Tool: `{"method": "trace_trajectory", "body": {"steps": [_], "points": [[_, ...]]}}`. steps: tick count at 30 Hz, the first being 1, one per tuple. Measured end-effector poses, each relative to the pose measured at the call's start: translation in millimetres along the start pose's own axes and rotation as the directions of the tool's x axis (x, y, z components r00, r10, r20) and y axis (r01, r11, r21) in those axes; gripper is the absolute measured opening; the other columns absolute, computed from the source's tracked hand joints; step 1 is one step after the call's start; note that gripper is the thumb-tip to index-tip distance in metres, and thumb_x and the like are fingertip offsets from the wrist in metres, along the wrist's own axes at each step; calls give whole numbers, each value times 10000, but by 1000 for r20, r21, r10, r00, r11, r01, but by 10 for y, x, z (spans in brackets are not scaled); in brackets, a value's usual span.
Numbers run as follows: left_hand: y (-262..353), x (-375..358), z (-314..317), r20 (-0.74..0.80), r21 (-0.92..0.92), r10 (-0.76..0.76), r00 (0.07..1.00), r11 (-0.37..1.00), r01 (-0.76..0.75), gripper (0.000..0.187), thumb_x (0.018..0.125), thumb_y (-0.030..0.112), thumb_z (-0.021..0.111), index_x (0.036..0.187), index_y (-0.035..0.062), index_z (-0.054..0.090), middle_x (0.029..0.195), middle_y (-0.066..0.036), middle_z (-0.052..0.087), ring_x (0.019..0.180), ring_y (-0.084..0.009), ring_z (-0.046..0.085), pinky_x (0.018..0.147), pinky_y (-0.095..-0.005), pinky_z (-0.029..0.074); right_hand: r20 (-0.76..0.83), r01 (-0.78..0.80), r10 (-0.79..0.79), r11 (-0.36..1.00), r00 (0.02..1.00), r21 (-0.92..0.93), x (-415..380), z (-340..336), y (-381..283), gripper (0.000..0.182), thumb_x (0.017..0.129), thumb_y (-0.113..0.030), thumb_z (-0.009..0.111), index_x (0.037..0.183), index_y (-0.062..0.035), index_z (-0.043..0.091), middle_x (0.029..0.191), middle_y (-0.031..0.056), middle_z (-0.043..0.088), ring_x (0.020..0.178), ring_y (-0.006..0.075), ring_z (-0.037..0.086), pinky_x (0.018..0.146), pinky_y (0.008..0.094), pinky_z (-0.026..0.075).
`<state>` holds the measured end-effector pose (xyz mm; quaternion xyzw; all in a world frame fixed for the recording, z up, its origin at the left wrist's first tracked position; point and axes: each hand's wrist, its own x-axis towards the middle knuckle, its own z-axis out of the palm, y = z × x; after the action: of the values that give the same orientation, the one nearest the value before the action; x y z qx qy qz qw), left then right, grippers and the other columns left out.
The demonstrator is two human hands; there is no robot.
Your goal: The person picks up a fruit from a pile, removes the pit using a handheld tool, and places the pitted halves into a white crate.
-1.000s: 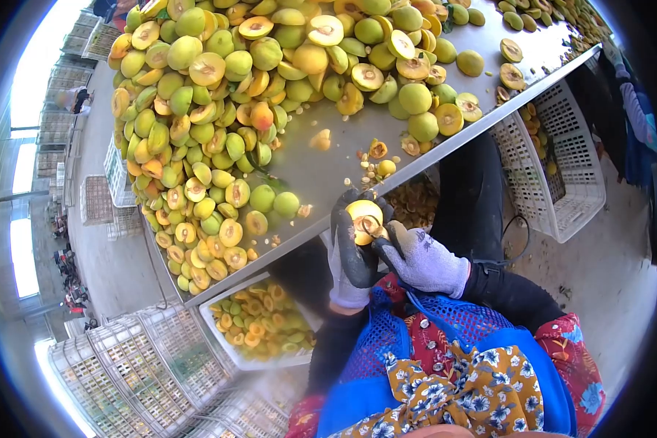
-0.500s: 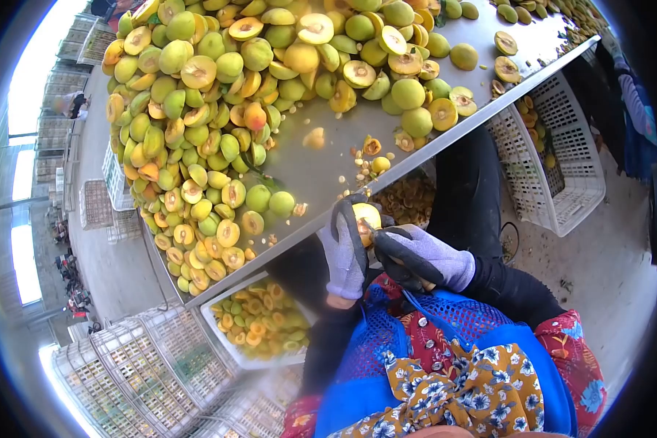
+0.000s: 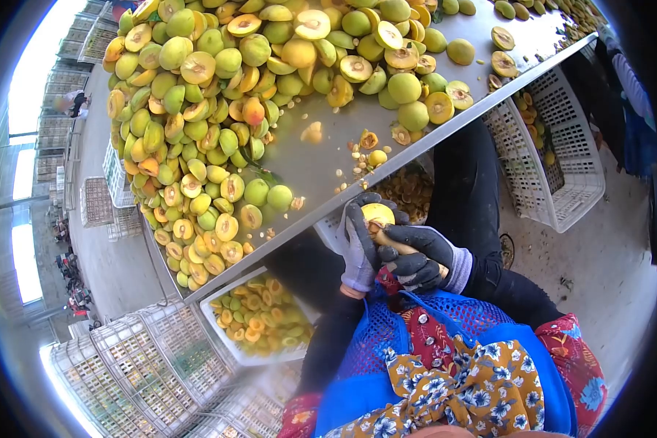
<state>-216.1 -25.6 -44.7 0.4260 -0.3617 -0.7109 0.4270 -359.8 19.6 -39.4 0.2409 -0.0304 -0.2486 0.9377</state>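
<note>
Head-worn fisheye view, looking forward and down, hands (image 3: 356, 247) close below

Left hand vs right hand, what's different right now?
- Left hand cups a yellow fruit; right hand grips a pale handle.
- In the picture, left hand points up from its wrist; right hand points left from its wrist.

Shared: both wear pale gloves with a dark coating, and both are closed around something.
</note>
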Motion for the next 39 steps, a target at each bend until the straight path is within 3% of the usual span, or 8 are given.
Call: {"method": "trace_trajectory", "body": {"steps": [10,12,14,17,21,22,24,39], "points": [[-142,163,-116,206,-594,-65,976,785,178,334,1054,345,399,1182,47,480,1058,-122,619,987,-206,630,815,-341,566,154,129,-87,948,984,-290,-121,153,99,373,1034,-397,447,941,-49,543,520,-13,421,358,72,400,316,203,332],[-117,59,-209,86,-130,82,993,989,-71,364,1043,334,453,1242,30,476,1119,-137,601,1026,-234,620,834,-357,564,133,193,-148,874,980,-446,-123,298,85,382,1029,-395,459,944,-31,538,527,3,449,357,84,407,319,208,331],[201,-163,-128,188,785,436,880,472,-401,463,1037,432,444,1269,37,507,1143,-167,616,1005,-302,646,862,-413,570,49,248,-258,837,965,-487,-151,302,36,376,1027,-391,467,948,-31,541,531,8,458,360,88,410,322,208,334],[389,-258,-505,-179,-328,-76,981,945,14,458,1038,444,429,1211,28,512,1131,-178,619,1051,-372,643,884,-509,580,-182,152,-364,720,913,-677,-197,387,47,360,1020,-383,497,977,-32,566,552,-3,455,405,74,424,376,202,318],[572,-754,-1540,-691,219,130,711,975,34,438,941,292,627,1231,-19,520,1070,-215,589,954,-403,593,823,-476,491,-167,198,-544,548,822,-812,-167,205,-29,342,1019,-358,516,1080,-30,592,576,-11,476,439,55,437,411,204,308],[503,-922,-2069,-440,876,482,757,415,246,435,988,322,550,1262,-14,518,1110,-227,570,993,-426,567,900,-469,464,-224,184,-524,615,822,-767,-165,139,-63,345,1020,-349,518,1156,-38,581,580,-11,486,442,53,443,413,200,314],[716,-932,-1900,-369,856,604,706,-75,511,430,988,296,535,1287,-12,514,1177,-237,562,1067,-416,548,958,-459,433,-292,160,-488,691,822,-705,-133,73,-112,372,1020,-342,522,1250,-52,560,585,-10,496,439,52,449,413,195,318],[564,876,-1354,21,997,210,977,74,-37,516,803,366,759,1161,38,582,1111,-199,643,1052,-380,602,921,-456,469,-192,248,-601,570,776,-783,-36,137,-296,443,1015,-436,482,1094,-17,602,617,7,535,463,71,482,422,203,360]]}}
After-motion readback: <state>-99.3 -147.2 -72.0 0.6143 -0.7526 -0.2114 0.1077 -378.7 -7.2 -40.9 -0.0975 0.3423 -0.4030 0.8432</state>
